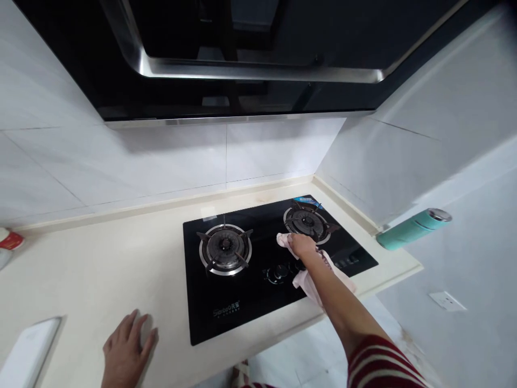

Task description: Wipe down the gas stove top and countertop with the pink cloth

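Note:
My right hand [302,245] is closed on a pale pink cloth [309,285] and presses it on the black glass gas stove [250,302], between the two burners. Part of the cloth hangs down past the counter's front edge under my forearm. Close to the cloth are the right burner [307,222] and a control knob [279,272]. The left burner [225,248] has its pot supports in place. My left hand [127,347] rests on the cream countertop [133,258], left of the stove, fingers spread and holding nothing.
A mint-green thermos [414,229] stands on the counter's right end. Low overhead is a dark range hood [258,97]. At far left are a white box-like object [30,350] and a red-and-white container [11,240]. A wall socket [447,300] sits at lower right.

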The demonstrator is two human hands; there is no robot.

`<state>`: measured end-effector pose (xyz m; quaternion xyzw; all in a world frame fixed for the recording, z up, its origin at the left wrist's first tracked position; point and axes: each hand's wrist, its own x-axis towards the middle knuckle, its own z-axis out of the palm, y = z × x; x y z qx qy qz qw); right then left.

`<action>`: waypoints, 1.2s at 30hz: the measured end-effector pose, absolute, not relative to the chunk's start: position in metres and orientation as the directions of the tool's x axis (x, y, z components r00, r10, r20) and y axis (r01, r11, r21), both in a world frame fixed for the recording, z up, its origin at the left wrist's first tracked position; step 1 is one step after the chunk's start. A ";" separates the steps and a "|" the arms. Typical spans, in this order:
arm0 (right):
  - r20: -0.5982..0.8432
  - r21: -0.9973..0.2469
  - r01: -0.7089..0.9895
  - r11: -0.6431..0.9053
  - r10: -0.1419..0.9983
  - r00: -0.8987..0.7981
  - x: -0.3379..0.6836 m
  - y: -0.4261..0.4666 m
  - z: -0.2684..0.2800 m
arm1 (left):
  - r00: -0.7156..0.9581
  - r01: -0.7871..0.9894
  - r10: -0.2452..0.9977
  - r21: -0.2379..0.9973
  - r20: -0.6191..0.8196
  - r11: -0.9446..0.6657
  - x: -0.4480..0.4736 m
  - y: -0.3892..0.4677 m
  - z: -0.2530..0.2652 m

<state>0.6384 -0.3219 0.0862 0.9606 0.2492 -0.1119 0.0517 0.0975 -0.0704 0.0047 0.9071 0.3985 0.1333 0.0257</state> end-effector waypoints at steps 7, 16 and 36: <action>-0.159 -0.002 0.639 -0.769 0.631 0.759 0.632 -0.273 0.079 | 0.647 0.720 0.736 0.159 0.200 -0.676 0.097 -0.071 0.005; -0.259 -0.117 0.820 -0.560 0.815 0.519 0.596 -0.334 0.081 | 0.656 0.712 0.724 0.144 0.213 -0.687 0.101 -0.071 0.009; -0.083 -0.170 0.824 -0.540 0.841 0.534 0.551 -0.377 0.063 | 0.659 0.712 0.722 0.136 0.211 -0.689 0.104 -0.073 0.014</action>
